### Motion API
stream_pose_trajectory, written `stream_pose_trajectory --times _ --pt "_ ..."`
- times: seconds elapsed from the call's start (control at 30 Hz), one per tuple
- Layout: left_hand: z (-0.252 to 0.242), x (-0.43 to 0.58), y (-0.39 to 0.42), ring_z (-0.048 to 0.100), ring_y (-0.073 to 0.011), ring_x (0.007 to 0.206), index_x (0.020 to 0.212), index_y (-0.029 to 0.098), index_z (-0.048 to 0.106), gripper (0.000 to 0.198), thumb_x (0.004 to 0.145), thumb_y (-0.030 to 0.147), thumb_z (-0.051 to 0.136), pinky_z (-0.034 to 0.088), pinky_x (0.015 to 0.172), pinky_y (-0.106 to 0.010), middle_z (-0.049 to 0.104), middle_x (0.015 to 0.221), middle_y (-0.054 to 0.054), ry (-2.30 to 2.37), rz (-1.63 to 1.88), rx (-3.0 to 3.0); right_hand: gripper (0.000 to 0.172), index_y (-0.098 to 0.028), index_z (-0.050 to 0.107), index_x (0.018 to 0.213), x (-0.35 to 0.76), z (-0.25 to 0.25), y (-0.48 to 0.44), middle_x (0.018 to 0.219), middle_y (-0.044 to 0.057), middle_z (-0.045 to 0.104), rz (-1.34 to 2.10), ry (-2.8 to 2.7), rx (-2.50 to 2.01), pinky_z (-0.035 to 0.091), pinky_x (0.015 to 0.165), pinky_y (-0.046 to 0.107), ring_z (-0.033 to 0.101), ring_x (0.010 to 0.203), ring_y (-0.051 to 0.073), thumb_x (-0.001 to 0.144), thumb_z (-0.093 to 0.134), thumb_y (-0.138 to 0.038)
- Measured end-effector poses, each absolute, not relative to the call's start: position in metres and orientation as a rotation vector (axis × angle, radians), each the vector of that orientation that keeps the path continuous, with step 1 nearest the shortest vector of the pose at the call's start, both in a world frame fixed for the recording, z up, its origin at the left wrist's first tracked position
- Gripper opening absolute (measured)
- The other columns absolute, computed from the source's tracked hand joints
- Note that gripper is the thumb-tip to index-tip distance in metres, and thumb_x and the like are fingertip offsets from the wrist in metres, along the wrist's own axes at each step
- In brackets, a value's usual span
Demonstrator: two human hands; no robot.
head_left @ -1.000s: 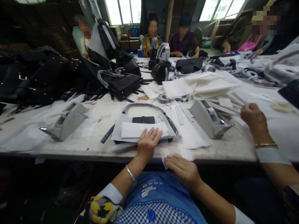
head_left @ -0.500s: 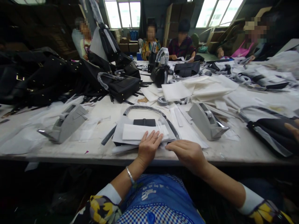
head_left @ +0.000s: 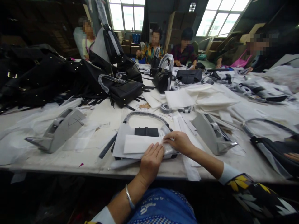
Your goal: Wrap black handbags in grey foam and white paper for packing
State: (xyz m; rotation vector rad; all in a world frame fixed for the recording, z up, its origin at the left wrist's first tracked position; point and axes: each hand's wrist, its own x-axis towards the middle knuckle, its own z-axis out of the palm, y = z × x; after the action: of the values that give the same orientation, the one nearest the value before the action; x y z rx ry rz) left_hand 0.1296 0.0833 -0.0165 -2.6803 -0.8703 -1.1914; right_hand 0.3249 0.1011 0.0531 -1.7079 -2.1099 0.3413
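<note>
A black handbag (head_left: 146, 132) lies in front of me on the table, largely covered by white wrapping sheet, its curved handle (head_left: 146, 114) wound in clear film. Across its lower part is a folded white foam sheet (head_left: 135, 144). My left hand (head_left: 151, 159) rests on this foam sheet with its fingers stretched out flat. At the right end of the sheet, my right hand (head_left: 179, 142) pinches its edge between thumb and fingers. Some clear film shows under the right hand. The fingertips of both hands nearly meet.
Grey tape dispensers stand on the left (head_left: 58, 130) and right (head_left: 210, 133). Black bags (head_left: 42, 74) are heaped at back left, and foam sheets (head_left: 179, 99) are piled beyond the handbag. Another handbag (head_left: 273, 149) lies at far right, with a person's hand (head_left: 293, 156). Several people sit opposite.
My right hand has moved up and forward from the table's front edge onto the right end of the foam sheet. My left hand stays on the sheet. The view has tilted slightly up.
</note>
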Motion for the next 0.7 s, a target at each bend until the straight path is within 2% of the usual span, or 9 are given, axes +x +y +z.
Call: stream_pose_trajectory --times 0.2,0.37,0.53,0.7 --pt "-0.004 0.129 0.082 0.069 -0.0208 0.102 0.115 0.014 0.065 0.023 0.097 0.015 0.05 0.056 0.095 -0.035 0.073 0.112 -0.011 -0.953 -1.207 -2.716 0.006 -0.02 0.07 0.075 0.325 0.049 0.107 0.069 -0.002 0.065 0.477 -2.073 -1.721 0.042 0.06 0.023 0.058 0.063 0.013 0.078 0.072 -0.016" --pt "-0.005 0.129 0.083 0.067 -0.0246 0.109 0.12 0.019 0.065 0.027 0.095 0.015 0.054 0.057 0.092 -0.038 0.069 0.126 -0.01 -0.902 -1.114 -2.707 0.013 -0.018 0.062 0.073 0.326 0.046 0.114 0.062 -0.006 0.057 0.562 -2.073 -1.666 0.035 0.054 0.021 0.051 0.057 0.01 0.077 0.072 -0.011" --pt "-0.007 0.13 0.085 0.069 -0.0242 0.104 0.12 0.014 0.064 0.028 0.095 0.012 0.052 0.057 0.091 -0.038 0.074 0.116 -0.009 -0.91 -1.065 -2.716 0.014 -0.018 0.06 0.079 0.323 0.037 0.115 0.071 -0.003 0.06 0.481 -1.936 -1.655 0.041 0.058 0.023 0.053 0.06 0.011 0.078 0.074 -0.016" --pt "-0.005 0.128 0.086 0.07 -0.0246 0.104 0.122 0.014 0.063 0.032 0.095 0.009 0.048 0.057 0.09 -0.037 0.074 0.116 -0.008 -0.913 -1.038 -2.708 0.009 -0.021 0.064 0.095 0.362 0.058 0.085 0.091 0.004 0.067 0.283 -1.691 -1.732 0.05 0.076 0.028 0.063 0.078 0.016 0.087 0.065 -0.026"
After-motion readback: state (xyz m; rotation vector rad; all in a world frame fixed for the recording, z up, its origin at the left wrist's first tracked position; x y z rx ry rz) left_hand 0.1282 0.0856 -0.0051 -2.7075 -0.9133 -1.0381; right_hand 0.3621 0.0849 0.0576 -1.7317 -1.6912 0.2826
